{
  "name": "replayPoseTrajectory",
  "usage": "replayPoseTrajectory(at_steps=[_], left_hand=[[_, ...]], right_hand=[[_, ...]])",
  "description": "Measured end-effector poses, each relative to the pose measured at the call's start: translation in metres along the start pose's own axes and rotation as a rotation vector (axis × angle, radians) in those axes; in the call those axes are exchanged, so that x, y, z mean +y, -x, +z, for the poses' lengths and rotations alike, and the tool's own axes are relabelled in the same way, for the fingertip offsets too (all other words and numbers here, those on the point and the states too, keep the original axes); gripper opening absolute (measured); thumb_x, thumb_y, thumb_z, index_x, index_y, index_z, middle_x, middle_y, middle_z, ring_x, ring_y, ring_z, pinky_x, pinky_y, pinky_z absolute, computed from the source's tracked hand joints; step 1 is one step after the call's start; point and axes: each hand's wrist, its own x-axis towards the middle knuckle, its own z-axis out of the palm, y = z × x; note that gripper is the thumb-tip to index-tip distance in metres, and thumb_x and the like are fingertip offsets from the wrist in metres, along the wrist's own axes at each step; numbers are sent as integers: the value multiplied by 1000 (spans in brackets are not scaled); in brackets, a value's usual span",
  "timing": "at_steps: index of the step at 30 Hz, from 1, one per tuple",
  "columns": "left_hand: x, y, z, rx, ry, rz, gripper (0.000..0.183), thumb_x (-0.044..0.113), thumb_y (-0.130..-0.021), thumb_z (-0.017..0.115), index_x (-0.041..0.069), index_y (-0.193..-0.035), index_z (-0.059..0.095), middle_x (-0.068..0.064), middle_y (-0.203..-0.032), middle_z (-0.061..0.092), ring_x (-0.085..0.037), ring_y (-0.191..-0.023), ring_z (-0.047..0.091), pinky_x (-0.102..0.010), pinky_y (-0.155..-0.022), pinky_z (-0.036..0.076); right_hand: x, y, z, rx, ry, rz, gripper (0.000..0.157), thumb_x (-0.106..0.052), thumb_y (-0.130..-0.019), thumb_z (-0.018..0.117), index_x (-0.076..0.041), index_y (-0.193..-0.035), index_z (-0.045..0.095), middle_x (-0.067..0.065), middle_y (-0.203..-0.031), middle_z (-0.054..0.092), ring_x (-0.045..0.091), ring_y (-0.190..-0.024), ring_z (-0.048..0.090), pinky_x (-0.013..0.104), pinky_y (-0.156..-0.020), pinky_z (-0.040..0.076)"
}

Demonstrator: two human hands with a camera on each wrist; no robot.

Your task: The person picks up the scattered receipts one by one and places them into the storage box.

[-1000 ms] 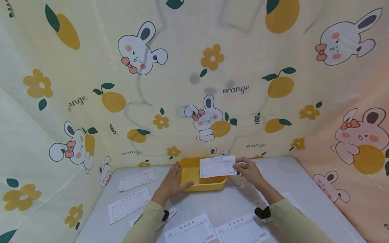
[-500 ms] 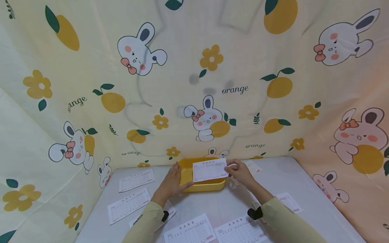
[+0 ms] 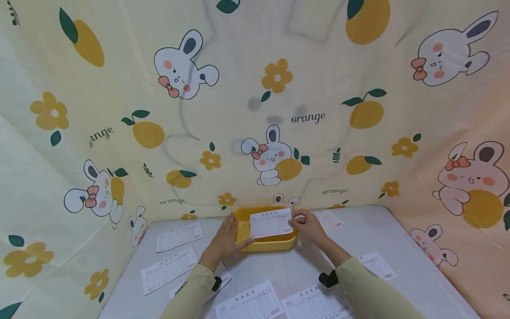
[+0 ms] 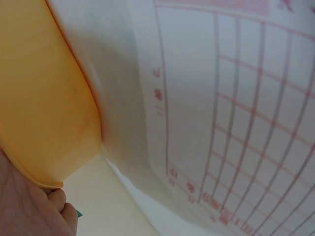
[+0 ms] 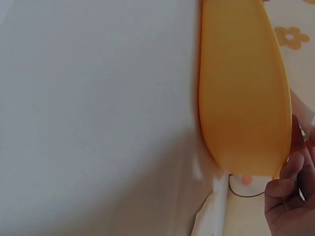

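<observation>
In the head view a shallow yellow plastic tray point(image 3: 275, 246) stands at the back of the table. My left hand point(image 3: 226, 239) rests against its left side, fingers straight along the wall and thumb stretched over the front rim. A white printed paper form point(image 3: 271, 223) with a ruled grid overlaps the tray's opening, tilted up. My right hand point(image 3: 308, 227) pinches that form by its right edge. In the right wrist view the fingers point(image 5: 280, 191) are close by the rim at the tray's corner point(image 5: 241, 98).
More printed forms lie on the white table point(image 3: 311, 257): several at the left, such as one form point(image 3: 179, 236), two at the front, one of them point(image 3: 251, 303) partly cut off, and others right point(image 3: 376, 265). A patterned cloth point(image 3: 239, 110) hangs right behind the tray.
My right hand has moved left and slightly down, bringing the form from the tray's right side further over its middle. The left hand and tray have stayed put.
</observation>
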Motion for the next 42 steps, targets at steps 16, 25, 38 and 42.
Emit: replayPoseTrajectory(at_steps=[16, 25, 38, 42], left_hand=[[1, 1, 1, -6, 18, -11, 120, 84, -94, 51, -1, -170, 15, -15, -181, 1, -33, -167, 2, -51, -135, 12], [2, -1, 2, -13, -7, -19, 116, 80, -96, 52, 1, -171, 14, -14, -181, -1, -32, -167, 1, -51, -135, 10], [3, 0, 0, -7, 12, -17, 114, 79, -96, 54, 2, -171, 14, -13, -181, -1, -32, -167, 1, -51, -135, 11], [2, 0, 0, -6, 10, -17, 115, 79, -96, 53, 2, -171, 14, -13, -181, -1, -32, -167, 1, -52, -134, 12]], right_hand=[[-7, 0, 6, -25, 71, 64, 20, -19, -100, 78, -8, -113, 67, 12, -106, 79, 21, -90, 70, 25, -72, 56], [-2, -2, 8, -42, 136, -31, 17, -14, -99, 79, -5, -111, 70, 5, -94, 72, 19, -86, 62, 24, -67, 50], [0, -3, 5, 6, 185, -100, 14, -14, -101, 77, -6, -112, 77, 3, -94, 73, 19, -86, 61, 26, -73, 53], [0, -3, 3, 4, 184, -95, 14, -13, -102, 75, -7, -114, 79, 5, -102, 76, 20, -90, 64, 28, -79, 56]])
